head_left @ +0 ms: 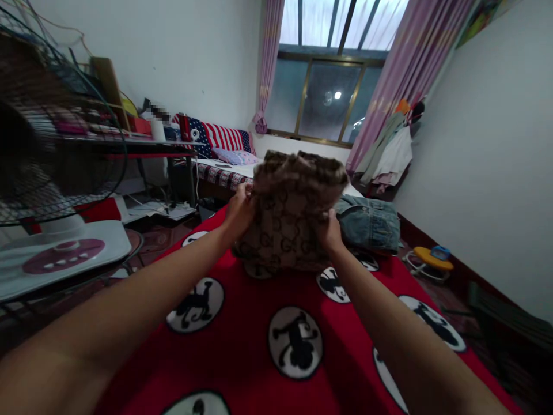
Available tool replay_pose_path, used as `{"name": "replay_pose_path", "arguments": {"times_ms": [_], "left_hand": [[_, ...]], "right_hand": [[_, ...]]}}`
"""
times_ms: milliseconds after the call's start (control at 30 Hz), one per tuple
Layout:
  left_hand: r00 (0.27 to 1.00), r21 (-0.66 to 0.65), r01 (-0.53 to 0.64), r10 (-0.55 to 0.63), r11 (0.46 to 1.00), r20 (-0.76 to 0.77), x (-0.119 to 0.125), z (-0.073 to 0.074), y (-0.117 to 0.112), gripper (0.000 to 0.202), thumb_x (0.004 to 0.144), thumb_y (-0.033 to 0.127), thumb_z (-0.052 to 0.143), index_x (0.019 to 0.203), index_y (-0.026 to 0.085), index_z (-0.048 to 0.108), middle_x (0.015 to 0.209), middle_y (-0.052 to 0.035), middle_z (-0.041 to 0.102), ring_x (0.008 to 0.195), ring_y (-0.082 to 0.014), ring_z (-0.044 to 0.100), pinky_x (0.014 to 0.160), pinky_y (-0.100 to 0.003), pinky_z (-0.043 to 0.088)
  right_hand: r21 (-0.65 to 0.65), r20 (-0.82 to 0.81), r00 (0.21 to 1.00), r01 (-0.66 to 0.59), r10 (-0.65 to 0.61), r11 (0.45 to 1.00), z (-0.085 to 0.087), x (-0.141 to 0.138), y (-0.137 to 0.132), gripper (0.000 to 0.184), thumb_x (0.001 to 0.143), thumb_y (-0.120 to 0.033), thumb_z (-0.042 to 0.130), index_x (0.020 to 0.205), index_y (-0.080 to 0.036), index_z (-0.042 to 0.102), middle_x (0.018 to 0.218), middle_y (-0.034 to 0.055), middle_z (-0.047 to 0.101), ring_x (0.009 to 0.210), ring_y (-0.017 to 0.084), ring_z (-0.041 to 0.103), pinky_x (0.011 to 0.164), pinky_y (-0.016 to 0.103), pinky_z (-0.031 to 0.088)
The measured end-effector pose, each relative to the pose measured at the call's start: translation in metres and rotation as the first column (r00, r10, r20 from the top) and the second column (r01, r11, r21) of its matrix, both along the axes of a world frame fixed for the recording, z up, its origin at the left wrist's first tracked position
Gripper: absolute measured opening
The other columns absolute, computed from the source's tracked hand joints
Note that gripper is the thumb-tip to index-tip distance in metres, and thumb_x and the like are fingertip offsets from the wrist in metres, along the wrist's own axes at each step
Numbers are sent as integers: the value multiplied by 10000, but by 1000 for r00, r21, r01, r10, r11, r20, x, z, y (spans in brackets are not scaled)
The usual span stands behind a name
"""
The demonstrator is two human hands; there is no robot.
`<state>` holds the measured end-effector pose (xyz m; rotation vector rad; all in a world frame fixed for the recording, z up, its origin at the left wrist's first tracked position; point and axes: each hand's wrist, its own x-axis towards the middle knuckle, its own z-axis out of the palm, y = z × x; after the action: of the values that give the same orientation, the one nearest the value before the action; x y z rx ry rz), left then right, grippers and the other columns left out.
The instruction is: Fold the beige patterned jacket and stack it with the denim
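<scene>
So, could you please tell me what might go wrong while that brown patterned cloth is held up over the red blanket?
1. The left hand and right hand grip the brown patterned cloth only at its sides, so its folded layers may sag or fall open.
2. The folded jeans lie close behind it on the red blanket; a careless put-down could push them askew.

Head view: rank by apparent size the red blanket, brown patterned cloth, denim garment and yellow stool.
red blanket
brown patterned cloth
denim garment
yellow stool
Cloth is nearer, so its lead over denim is unsure.
</scene>
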<state>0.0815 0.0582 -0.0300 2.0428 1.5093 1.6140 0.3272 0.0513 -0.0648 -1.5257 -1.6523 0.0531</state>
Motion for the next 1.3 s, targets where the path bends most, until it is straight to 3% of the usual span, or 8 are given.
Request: {"name": "replay_pose_path", "arguments": {"times_ms": [100,233,333,533,733,1067,1167,1300], "left_hand": [[975,-86,-171,156,982,-158,26,-24,40,529,939,382,406,1428,179,392,1400,-149,486,1255,-284,488,1040,-427,393],[873,-382,-335,130,861,-470,37,-93,62,530,928,464,435,1405,234,444,1434,-141,464,1321,-339,411,1063,-524,340],[843,-436,-401,138,806,-521,35,-117,71,539,935,473,421,1392,189,457,1366,-170,518,1280,-338,451,1019,-495,391],[848,-373,-406,192,834,-493,33,-112,76,663,912,585,406,1405,141,423,1321,-203,541,1225,-359,493,965,-450,435],[831,-462,-328,19,824,-556,31,-106,66,597,945,500,394,1388,101,397,1295,-207,577,1193,-303,562,943,-364,446],[695,-524,-147,-290,839,-659,-16,-69,-30,418,772,360,657,1164,233,579,1191,-106,659,1130,-310,603,909,-384,476],[773,-393,-120,-163,912,-614,-8,-66,-46,449,842,309,569,1279,229,508,1231,-112,635,1141,-292,595,945,-397,460],[912,-250,3,-105,968,-396,8,-64,-29,527,795,141,548,1315,219,515,1218,-78,630,1133,-237,585,974,-325,453]], "right_hand": [[-46,70,974,219,-216,975,-15,-13,35,673,886,-291,524,1494,-181,256,1394,165,486,1179,285,549,936,412,466],[-284,281,941,270,-189,920,-66,-20,53,451,945,-265,416,1394,-264,464,1310,113,560,1166,264,548,943,386,444],[-316,243,941,306,-235,898,-82,-18,61,426,984,-365,333,1360,-255,501,1270,120,589,1181,283,529,935,408,435],[-365,164,959,276,-230,889,-73,-17,65,704,910,-658,350,1490,-262,306,1325,142,564,1201,307,537,956,430,419],[-461,237,952,288,-196,840,-63,-23,49,682,897,-608,443,1466,-245,343,1269,140,618,1173,287,583,929,377,437],[-438,309,948,207,-70,875,-55,-9,-90,502,867,-542,521,1298,-284,533,1057,87,707,1034,294,651,822,369,465],[-355,235,969,153,-70,922,-52,-8,-97,475,848,-488,567,1260,-253,564,1151,90,669,1097,272,611,881,354,453],[-210,82,996,40,-23,977,-43,-9,-72,548,761,-235,620,1304,-241,539,1212,57,631,1111,221,582,926,310,446]]}}
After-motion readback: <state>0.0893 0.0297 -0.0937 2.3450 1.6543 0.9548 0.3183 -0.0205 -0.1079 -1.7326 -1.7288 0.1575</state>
